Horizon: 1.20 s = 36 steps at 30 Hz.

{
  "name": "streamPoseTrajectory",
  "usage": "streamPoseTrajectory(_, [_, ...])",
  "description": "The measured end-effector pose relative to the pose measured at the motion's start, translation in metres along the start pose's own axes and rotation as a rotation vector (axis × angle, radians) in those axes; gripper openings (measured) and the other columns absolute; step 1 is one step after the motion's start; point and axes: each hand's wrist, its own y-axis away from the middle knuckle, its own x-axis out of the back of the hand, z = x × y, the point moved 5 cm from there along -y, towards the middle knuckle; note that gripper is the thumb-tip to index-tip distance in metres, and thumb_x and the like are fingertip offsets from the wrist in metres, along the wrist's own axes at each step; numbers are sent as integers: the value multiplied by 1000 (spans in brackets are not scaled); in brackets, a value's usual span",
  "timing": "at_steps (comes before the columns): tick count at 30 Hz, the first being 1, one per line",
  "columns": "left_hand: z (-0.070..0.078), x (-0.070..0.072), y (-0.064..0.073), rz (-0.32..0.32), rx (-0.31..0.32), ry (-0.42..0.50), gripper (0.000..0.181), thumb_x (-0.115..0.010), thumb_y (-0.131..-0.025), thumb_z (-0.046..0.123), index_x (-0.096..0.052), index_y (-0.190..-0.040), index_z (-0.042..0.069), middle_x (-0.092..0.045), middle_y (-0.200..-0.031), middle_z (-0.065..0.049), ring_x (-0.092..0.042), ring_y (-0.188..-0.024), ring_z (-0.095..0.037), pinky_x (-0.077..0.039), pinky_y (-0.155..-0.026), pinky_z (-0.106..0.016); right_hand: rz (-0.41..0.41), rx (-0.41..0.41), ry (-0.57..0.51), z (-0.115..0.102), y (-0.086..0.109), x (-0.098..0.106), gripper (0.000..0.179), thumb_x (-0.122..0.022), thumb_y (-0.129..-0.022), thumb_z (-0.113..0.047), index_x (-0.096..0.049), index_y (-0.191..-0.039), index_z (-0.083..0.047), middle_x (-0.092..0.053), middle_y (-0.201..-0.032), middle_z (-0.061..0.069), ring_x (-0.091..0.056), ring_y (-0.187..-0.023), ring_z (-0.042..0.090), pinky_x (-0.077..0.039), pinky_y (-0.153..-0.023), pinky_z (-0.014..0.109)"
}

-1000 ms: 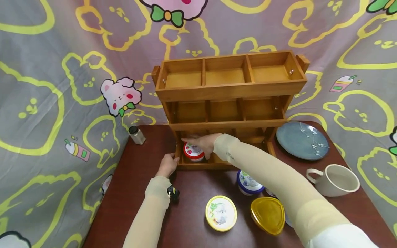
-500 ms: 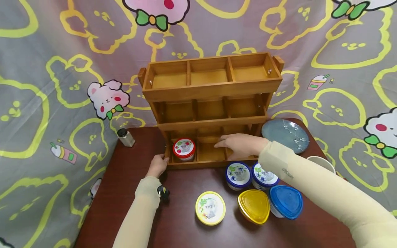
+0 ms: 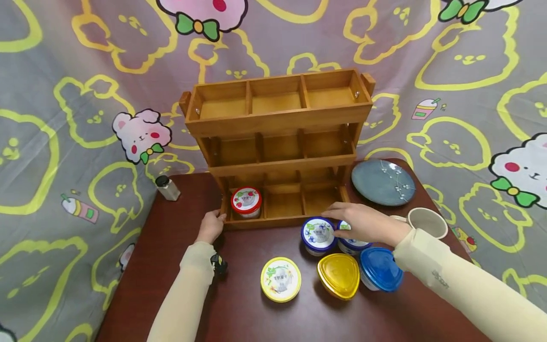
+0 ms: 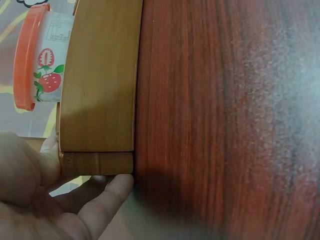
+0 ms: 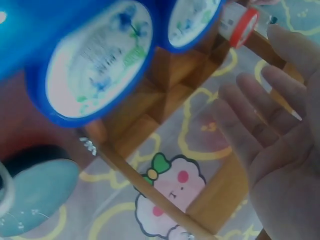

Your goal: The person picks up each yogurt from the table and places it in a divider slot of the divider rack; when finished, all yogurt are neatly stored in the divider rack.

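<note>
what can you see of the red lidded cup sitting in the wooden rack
The red lidded cup is a small round tub with a white body, a strawberry print on its side and a red-rimmed lid with a printed label. It stands upright in the left compartment of the bottom tier of the wooden rack. No hand touches it; the left hand holds the rack's lower left corner beside it.

Two round white tubs with blue-rimmed blueberry lids [image 3: 318,235] stood upright, side by side, touching, on the dark wooden table just before the three-tiered wooden rack [image 3: 278,142].
</note>
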Motion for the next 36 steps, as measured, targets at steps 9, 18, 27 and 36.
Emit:
streamPoseTrajectory(9, [-3,9,-3,17,0,-9,44,-49,-104,13,-46,-139,-14,-54,-134,-31,-49,-127,-43,-38,-107,-53,-82,-84,-8,2,-4,-16,74,-83,-81,-36,-53,-145,-14,-56,-133,8,-59,-114,25,-54,-91,42])
streamPoseTrajectory(18, [-3,8,3,-3,18,0,46,-47,-105,14,-43,-140,-15,-49,-138,-33,-46,-129,-44,-36,-108,-53,-209,-114,-76,13,-24,-32,112,-84,-75,-48,-19,-160,-15,-27,-158,14,-31,-142,33,-35,-110,52])
streamPoseTrajectory(27, [-4,5,2,0,13,3,47,-48,-104,15,-43,-140,-15,-48,-138,-33,-45,-129,-44,-36,-109,-53,-301,-107,-48,14,-40,-45,115,-87,-72,-46,-20,-159,-14,-26,-159,14,-28,-144,33,-30,-114,52])
streamPoseTrajectory(36, [0,0,2,-5,10,-6,46,-48,-105,16,-44,-141,-12,-50,-138,-31,-47,-129,-43,-36,-109,-52,-340,-152,-26,14,-39,-54,120,-88,-68,-52,-22,-158,-8,-25,-159,18,-24,-145,36,-27,-114,53])
